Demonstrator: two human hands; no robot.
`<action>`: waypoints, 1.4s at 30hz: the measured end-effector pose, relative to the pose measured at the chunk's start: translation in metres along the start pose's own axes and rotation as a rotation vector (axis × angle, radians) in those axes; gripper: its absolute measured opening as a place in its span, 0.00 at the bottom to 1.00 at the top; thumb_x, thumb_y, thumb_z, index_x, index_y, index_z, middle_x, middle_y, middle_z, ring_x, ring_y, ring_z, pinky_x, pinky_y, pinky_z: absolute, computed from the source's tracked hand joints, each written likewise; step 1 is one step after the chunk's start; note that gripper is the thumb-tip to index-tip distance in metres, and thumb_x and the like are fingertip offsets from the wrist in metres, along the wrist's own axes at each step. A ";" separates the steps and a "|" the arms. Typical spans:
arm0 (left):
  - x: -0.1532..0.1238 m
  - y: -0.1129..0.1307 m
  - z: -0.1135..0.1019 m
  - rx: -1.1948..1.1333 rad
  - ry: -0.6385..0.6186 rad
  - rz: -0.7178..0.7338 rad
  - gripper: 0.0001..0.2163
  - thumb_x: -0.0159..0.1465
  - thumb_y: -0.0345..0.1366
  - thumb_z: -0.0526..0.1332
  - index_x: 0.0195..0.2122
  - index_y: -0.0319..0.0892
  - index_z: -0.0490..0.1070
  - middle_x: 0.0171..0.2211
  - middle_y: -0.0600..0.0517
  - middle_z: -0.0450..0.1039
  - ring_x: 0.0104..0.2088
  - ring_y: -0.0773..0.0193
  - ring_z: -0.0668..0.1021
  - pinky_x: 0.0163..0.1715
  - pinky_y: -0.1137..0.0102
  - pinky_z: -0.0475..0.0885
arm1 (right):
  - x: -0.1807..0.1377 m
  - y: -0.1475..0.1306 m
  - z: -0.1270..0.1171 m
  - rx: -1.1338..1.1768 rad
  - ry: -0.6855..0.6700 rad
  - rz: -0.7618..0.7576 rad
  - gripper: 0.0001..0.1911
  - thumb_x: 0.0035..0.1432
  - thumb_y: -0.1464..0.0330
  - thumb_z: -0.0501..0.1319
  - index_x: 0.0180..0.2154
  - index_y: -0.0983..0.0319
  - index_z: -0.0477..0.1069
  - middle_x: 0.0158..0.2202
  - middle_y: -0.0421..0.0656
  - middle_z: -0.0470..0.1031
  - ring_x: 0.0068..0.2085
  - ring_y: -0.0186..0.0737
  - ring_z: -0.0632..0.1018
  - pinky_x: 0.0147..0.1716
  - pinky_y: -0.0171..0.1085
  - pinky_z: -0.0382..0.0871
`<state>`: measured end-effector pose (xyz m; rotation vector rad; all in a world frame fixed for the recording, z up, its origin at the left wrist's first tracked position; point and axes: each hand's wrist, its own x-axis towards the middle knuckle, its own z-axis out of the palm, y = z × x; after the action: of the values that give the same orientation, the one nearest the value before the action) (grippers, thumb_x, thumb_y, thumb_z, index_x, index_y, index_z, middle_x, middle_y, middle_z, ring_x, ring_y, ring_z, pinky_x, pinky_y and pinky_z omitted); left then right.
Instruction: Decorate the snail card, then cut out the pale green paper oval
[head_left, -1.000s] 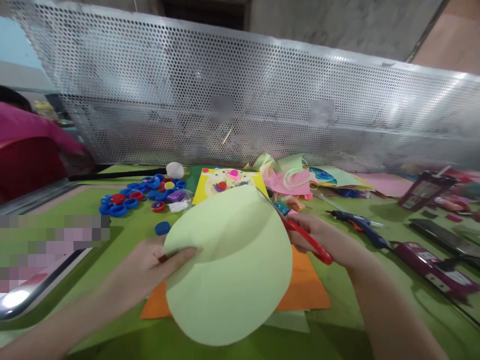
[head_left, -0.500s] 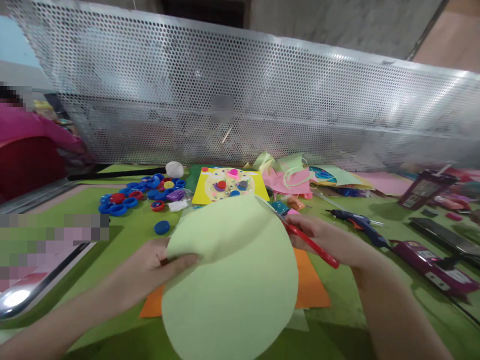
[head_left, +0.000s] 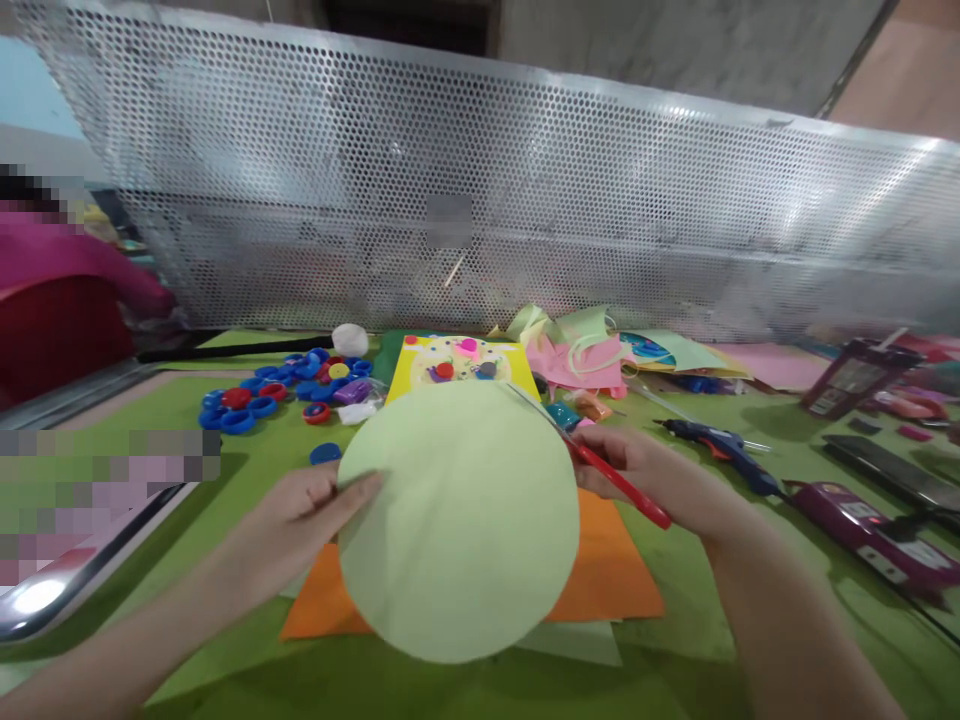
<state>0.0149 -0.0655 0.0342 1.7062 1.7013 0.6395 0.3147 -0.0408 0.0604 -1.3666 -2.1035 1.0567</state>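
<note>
Between my hands is a pale green paper circle (head_left: 459,540), tilted above the table. My left hand (head_left: 311,510) pinches its left edge, thumb on top and fingers underneath. Red-handled scissors (head_left: 619,485) are in my right hand (head_left: 637,465), their blades lying along the circle's upper right edge; whether the blades are apart I cannot tell. Under the circle lies an orange sheet (head_left: 611,570), with a pale sheet (head_left: 577,643) partly showing below it. Behind the circle, a yellow card (head_left: 405,368) with a decorated round face of caps and small beads is partly covered.
Blue and red bottle caps (head_left: 240,405) lie at the left, near a white ball (head_left: 349,341). Pink and green paper scraps (head_left: 577,360) sit at the back. On the right are a glue gun (head_left: 716,450), a purple power strip (head_left: 870,535) and a dark cup (head_left: 859,378). A perforated metal panel (head_left: 480,180) stands behind.
The paper circle has tipped and its lower edge has risen, showing more of the orange sheet. My left hand has shifted slightly up and left; the scissors stay at the upper right edge.
</note>
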 end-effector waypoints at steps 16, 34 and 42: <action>-0.008 -0.001 0.000 0.166 0.245 0.053 0.22 0.56 0.54 0.49 0.12 0.47 0.49 0.13 0.61 0.47 0.15 0.67 0.60 0.16 0.72 0.51 | 0.002 -0.005 0.011 -0.023 0.013 0.065 0.06 0.53 0.64 0.56 0.28 0.61 0.65 0.25 0.38 0.64 0.26 0.35 0.65 0.26 0.36 0.62; -0.009 -0.001 0.001 0.212 0.238 0.112 0.22 0.56 0.54 0.50 0.11 0.48 0.48 0.13 0.61 0.48 0.15 0.67 0.60 0.16 0.72 0.52 | 0.001 -0.005 0.009 0.051 -0.017 0.119 0.04 0.49 0.68 0.54 0.24 0.60 0.62 0.19 0.36 0.63 0.21 0.33 0.65 0.21 0.33 0.59; -0.009 -0.001 0.002 0.233 0.195 0.126 0.23 0.56 0.54 0.49 0.10 0.48 0.45 0.13 0.61 0.43 0.13 0.67 0.58 0.15 0.71 0.49 | 0.001 -0.003 0.009 -0.042 -0.010 0.072 0.04 0.50 0.70 0.53 0.26 0.60 0.66 0.22 0.37 0.67 0.23 0.33 0.67 0.21 0.33 0.59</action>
<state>0.0149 -0.0750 0.0333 1.9811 1.8745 0.7082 0.3058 -0.0439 0.0569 -1.4705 -2.1092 1.0548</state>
